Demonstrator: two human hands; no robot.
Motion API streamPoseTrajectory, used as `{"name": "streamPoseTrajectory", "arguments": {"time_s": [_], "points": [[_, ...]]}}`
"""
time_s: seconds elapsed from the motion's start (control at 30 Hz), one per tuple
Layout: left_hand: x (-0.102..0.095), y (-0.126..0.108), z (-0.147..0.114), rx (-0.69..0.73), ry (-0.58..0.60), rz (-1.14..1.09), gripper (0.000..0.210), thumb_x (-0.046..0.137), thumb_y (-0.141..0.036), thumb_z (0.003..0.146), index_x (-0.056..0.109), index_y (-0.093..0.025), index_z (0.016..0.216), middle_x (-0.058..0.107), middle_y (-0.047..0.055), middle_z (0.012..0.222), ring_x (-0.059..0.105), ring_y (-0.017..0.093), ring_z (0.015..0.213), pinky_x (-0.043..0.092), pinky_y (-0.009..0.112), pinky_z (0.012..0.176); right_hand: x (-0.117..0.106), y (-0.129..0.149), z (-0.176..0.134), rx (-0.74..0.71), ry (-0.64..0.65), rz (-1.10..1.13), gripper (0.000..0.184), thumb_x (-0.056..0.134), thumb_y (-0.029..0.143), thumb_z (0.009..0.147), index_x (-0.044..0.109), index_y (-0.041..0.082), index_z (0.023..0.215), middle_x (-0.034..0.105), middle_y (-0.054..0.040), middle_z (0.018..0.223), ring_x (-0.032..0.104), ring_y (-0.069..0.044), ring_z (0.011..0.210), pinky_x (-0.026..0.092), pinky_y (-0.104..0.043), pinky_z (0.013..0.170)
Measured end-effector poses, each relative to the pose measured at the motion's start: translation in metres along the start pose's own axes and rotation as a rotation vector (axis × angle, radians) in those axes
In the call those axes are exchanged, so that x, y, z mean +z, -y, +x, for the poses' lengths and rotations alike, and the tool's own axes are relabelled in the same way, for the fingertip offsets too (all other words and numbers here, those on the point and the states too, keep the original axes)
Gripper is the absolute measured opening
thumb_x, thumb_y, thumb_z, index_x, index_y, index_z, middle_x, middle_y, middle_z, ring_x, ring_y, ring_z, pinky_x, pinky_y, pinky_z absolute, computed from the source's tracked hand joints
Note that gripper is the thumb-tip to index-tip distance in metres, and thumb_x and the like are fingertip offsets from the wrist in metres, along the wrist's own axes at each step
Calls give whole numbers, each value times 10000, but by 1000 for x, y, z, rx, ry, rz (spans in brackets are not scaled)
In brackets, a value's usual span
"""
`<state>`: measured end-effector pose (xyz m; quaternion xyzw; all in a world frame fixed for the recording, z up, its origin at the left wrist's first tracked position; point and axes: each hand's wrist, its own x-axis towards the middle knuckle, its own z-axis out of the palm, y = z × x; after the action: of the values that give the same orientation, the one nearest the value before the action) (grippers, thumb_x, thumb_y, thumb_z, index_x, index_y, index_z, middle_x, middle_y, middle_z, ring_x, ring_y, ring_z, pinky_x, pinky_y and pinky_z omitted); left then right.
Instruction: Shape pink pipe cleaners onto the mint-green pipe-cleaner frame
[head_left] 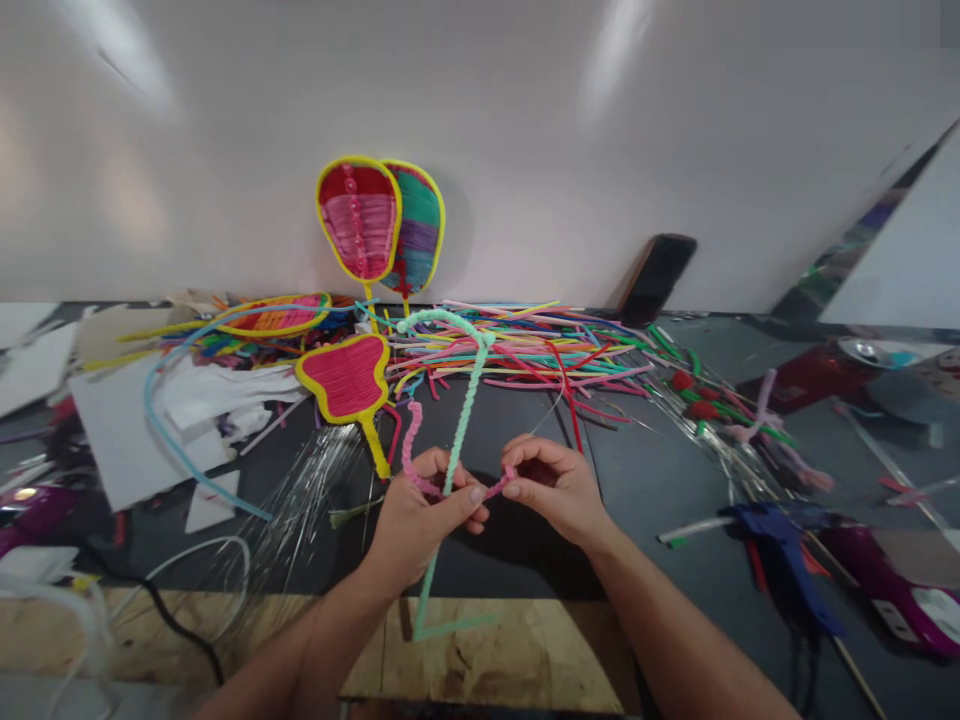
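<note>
My left hand (420,520) is closed around a mint-green twisted pipe cleaner (465,410) and a pink twisted pipe cleaner (409,440), thumb against fingertips. The green one stands tall, bends over at its top and ends in a flat, sharp fold below the hand. Its lower stretch runs behind my fingers. To the right, my right hand (555,490) pinches the other end of the pink pipe cleaner, which stretches across the small gap between the hands. Just beyond my left hand lies a paddle-shaped pink piece (349,375) with a yellow rim and handle.
Two round yellow-rimmed paddles (360,225) lean on the white wall. Loose pipe cleaners (525,345) pile along the back. A phone (660,275) leans at the back right, with a can (817,375) nearby. A blue glue gun (787,565) lies at right; a cable (165,610) trails at left.
</note>
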<state>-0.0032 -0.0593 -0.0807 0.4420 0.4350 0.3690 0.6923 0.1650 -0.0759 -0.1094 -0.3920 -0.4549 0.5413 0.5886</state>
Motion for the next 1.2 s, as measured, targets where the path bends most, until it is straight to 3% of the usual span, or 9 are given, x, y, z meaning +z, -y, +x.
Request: {"name": "streamPoseTrajectory", "arguments": {"time_s": [0.27, 0.4, 0.5, 0.7, 1.0, 1.2], "points": [[0, -1, -1, 84, -48, 93, 220, 730, -225, 662, 521, -158, 672, 608, -28, 606, 627, 122, 538, 536, 225, 497, 2, -2, -1, 34, -49, -130, 113, 736, 279, 684, 656, 202, 701, 601, -16, 715, 521, -116, 602, 438, -243, 541], [0, 1, 1, 82, -64, 98, 221, 735, -227, 653, 527, -152, 668, 594, -33, 595, 626, 119, 538, 536, 219, 499, 3, -2, -1, -15, -66, -182, 101, 719, 280, 708, 660, 201, 693, 603, -21, 715, 539, -132, 652, 442, -256, 593], [-1, -1, 4, 9, -38, -3, 251, 751, -218, 631, 514, -156, 686, 599, -39, 602, 612, 101, 516, 513, 189, 465, 1, -4, -1, 4, -21, -91, 98, 705, 298, 728, 683, 207, 758, 606, -22, 771, 530, -122, 657, 430, -251, 598], [-6, -5, 10, -240, 39, -229, 317, 768, -205, 599, 475, -167, 712, 613, -41, 596, 540, 45, 437, 424, 110, 386, 4, -8, -2, 159, 39, 202, 278, 604, 433, 804, 667, 211, 960, 584, -12, 758, 512, -108, 624, 403, -236, 560], [-3, 3, 9, -52, -39, -43, 294, 773, -244, 603, 506, -158, 689, 585, -47, 594, 601, 93, 505, 486, 169, 440, 6, -9, -2, 190, 49, 158, 268, 618, 439, 789, 654, 180, 852, 559, 8, 666, 481, -97, 563, 374, -230, 533], [-1, 2, 6, 91, -52, 164, 200, 710, -246, 681, 533, -156, 690, 585, -35, 630, 635, 120, 562, 541, 221, 516, 8, -5, 1, 220, -49, -27, 248, 700, 401, 711, 635, 167, 762, 529, 33, 616, 425, -72, 514, 323, -211, 495]]}}
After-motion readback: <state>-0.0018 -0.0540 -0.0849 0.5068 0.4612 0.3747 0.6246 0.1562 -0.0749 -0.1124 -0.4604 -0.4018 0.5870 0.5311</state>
